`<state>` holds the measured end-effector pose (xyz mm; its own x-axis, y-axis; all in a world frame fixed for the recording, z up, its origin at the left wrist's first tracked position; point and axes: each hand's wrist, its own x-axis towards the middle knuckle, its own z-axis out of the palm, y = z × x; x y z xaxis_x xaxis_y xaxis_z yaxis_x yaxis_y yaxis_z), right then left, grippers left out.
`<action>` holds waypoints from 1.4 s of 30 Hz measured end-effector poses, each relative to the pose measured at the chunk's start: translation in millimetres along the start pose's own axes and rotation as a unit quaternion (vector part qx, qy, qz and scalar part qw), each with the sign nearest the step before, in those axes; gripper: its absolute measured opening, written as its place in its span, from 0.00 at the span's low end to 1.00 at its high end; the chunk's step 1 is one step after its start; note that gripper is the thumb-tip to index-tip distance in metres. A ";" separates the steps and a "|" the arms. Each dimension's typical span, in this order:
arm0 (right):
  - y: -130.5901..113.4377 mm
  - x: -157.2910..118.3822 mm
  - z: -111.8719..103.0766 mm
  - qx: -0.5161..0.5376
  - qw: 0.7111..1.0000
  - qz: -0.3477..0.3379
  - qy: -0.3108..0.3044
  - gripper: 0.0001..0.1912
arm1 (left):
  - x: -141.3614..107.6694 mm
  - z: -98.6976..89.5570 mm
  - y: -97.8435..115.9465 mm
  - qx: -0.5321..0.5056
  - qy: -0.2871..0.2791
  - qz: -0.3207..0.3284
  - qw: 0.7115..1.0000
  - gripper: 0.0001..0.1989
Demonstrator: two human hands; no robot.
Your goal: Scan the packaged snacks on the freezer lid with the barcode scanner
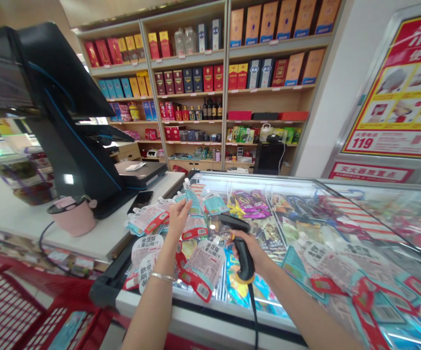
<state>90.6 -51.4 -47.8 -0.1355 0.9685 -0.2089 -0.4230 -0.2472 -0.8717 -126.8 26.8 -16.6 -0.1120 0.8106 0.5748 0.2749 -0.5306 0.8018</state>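
My right hand (252,253) is wrapped round the grip of a black and yellow barcode scanner (245,257), whose head points left and whose cable runs down past the freezer's front edge. At the pile's far side, my left hand (179,216) has its fingers closed on the edge of a teal-backed drink pouch (195,203) with a white spout. Pink and red drink pouches (207,262) lie round my left forearm on the glass lid. Another pile of these pouches (327,265) is on the right side of the glass.
A glass-topped freezer (287,180) with packaged goods inside spans the front. At left, a counter (112,238) bears a black checkout terminal (72,150), a pink pot (74,218) and a phone (141,201). A red shopping basket (61,321) stands low left. Stocked shelves (196,58) line the back.
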 end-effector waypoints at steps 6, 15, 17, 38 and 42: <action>-1.5 -0.3 -0.5 0.011 1.000 0.006 -0.013 0.10 | -0.2 0.9 4.2 -0.005 -0.016 0.005 1.000 0.22; -0.6 0.0 -0.6 0.000 1.000 0.001 -0.024 0.11 | -0.5 3.1 0.6 0.043 -0.019 0.030 0.998 0.22; -8.0 0.4 -0.6 0.012 0.999 -0.009 -0.031 0.10 | -1.1 9.3 1.3 0.064 -0.014 0.048 0.997 0.22; -84.7 -170.7 -220.1 0.214 0.926 -0.261 0.169 0.07 | -110.8 234.0 122.8 -0.176 -0.238 0.055 0.954 0.16; -72.9 -175.8 -249.5 0.232 0.907 -0.267 0.228 0.07 | -121.9 268.9 104.6 -0.054 -0.269 0.039 0.961 0.14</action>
<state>368.8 -196.2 -58.1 0.5407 0.8387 -0.0652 -0.6646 0.3784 -0.6443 172.4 -60.9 -46.7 0.4230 0.7629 0.4890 0.1593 -0.5938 0.7887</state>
